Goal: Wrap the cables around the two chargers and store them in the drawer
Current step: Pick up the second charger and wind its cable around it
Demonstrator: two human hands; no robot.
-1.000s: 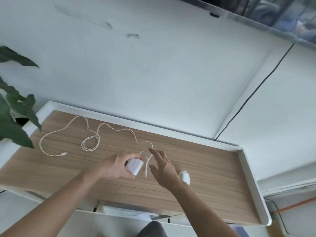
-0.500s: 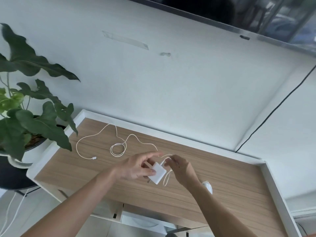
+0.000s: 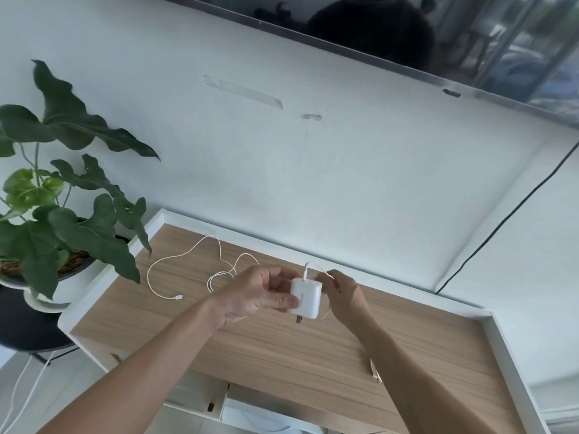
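Observation:
My left hand (image 3: 260, 292) grips a white square charger (image 3: 306, 297) above the wooden table top (image 3: 282, 352), its prongs pointing down. A thin white cable (image 3: 185, 255) leaves the charger's top, loops around its right side and trails left across the table, ending in a plug. My right hand (image 3: 344, 296) pinches that cable just right of the charger. The second charger (image 3: 375, 372) is almost fully hidden behind my right forearm. A white drawer (image 3: 250, 415) shows below the table's front edge.
A potted plant (image 3: 62, 220) with big green leaves stands left of the table on a dark stool. The table has a raised white rim (image 3: 507, 355). A white wall rises behind, with a dark screen above and a black wire at right.
The charger has turned upright in my left hand, and my right hand has carried the cable around to its right side. The view has shifted, so the second charger slid behind my forearm.

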